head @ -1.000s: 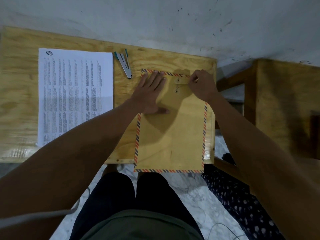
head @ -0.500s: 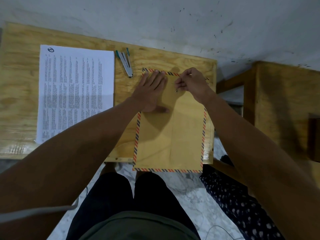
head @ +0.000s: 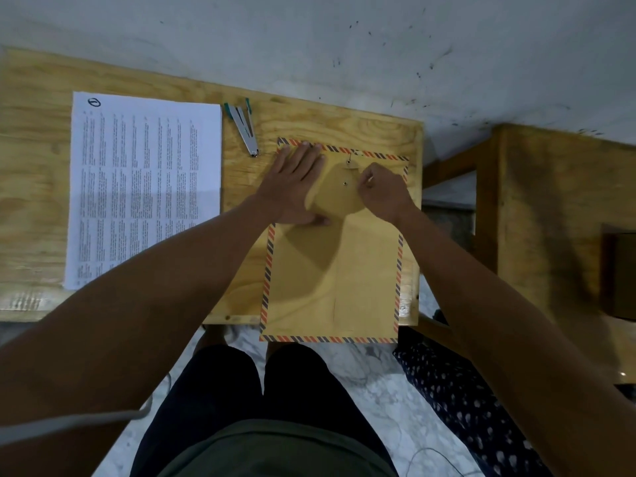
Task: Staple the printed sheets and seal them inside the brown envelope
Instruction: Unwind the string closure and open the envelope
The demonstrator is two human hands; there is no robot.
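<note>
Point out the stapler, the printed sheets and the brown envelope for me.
stapler (head: 245, 132), head view, on its metal arm.
printed sheets (head: 144, 180), head view, middle of the top page.
brown envelope (head: 337, 277), head view, on its bare lower body.

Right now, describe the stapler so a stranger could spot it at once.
Start at the wooden table against the pale wall. The stapler lies near its far edge, between the printed sheets and the brown envelope. It is the only metal thing there: slim, silver, green-tipped, its arms splayed open.

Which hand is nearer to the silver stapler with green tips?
Left. The left hand lies flat on the brown envelope, just right of the silver stapler. The right hand pinches the closure string farther right.
</note>
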